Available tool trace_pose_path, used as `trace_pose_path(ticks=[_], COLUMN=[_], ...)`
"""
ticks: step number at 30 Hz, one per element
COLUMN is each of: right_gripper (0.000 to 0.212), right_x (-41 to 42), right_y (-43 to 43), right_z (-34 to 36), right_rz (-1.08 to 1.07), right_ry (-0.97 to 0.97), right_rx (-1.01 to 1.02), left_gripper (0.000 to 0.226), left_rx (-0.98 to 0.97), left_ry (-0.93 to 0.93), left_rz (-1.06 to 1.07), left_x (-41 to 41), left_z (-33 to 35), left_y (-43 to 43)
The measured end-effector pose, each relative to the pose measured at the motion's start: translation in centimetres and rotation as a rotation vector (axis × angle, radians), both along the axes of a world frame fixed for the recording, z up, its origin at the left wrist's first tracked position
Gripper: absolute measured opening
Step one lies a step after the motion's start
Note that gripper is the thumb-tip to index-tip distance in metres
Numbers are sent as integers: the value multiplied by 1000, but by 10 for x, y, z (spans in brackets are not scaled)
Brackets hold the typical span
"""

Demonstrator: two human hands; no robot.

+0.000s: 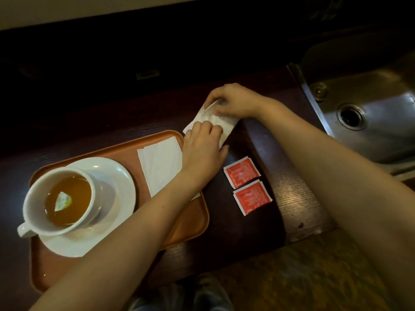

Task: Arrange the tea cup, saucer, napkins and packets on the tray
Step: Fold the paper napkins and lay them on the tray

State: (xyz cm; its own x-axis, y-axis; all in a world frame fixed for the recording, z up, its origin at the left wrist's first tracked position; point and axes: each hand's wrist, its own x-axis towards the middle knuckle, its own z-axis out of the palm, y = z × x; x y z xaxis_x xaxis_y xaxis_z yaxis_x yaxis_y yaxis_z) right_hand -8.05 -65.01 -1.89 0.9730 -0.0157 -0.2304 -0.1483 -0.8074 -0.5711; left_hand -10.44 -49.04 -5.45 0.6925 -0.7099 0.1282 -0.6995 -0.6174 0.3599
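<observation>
Writing on the two small red packets (247, 184) is too blurry to read; they lie on the dark wooden counter (280, 194), beside the orange plastic tray (193, 221). Left hand (203, 149) and right hand (231, 101) both pinch a white paper napkin (208, 120) past the tray's corner. Left arm hides part of another folded white napkin (160, 167) on the tray, near the white tea cup (36, 207) on its round white saucer (121, 187).

i count one orange tray (193, 223), one tea cup (33, 198), one saucer (116, 176) and one tea bag (63, 200) in the cup. two white napkins: one on the tray (160, 167), one on the worktop (210, 120). two red packets (242, 172) (252, 197). one sink (381, 113) with one drain (351, 116). two hands, left hand (203, 147) and right hand (233, 101).
</observation>
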Motion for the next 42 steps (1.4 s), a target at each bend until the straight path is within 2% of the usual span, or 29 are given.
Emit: trace_pose_path(ticks=[5,11,13,16,19,22,26,29,34,37,42], right_gripper=[44,46,42,39,28,15,10,17,6,7,8], right_x=[-1,-38,-50,-59,-59,-54,-44,-43,-36,-27,-12], right_y=[6,-1,-6,-13,-14,-13,-8,-3,11,33,80], right_z=[-7,-12,-15,-21,-20,-11,5,15,28,31,22], right_rz=[-26,29,64,49,-104,-244,-268,-290,-259,-254,-104], right_ry=[-134,-276,-234,-163,-218,-247,-190,-188,-173,-160,-65], right_rx=[-163,-119,-105,-116,44,235,389,567,673,618,348], left_gripper=[25,26,28,30,28,25,28,19,15,17,22], left_rx=[66,81,5,-162,-235,-302,-312,-387,-566,-552,-486], left_ry=[-44,-76,-5,235,382,459,328,332,629,678,631], left_rz=[25,32,69,188,251,215,71,144,375,455,540], left_x=[2,9,14,22,28,30,24,20,10,-3,-31], left_z=[-1,5,8,15,20,26,35,41,53,48,31], left_y=[-1,-3,-2,4,12,20,32,41,65,86,119])
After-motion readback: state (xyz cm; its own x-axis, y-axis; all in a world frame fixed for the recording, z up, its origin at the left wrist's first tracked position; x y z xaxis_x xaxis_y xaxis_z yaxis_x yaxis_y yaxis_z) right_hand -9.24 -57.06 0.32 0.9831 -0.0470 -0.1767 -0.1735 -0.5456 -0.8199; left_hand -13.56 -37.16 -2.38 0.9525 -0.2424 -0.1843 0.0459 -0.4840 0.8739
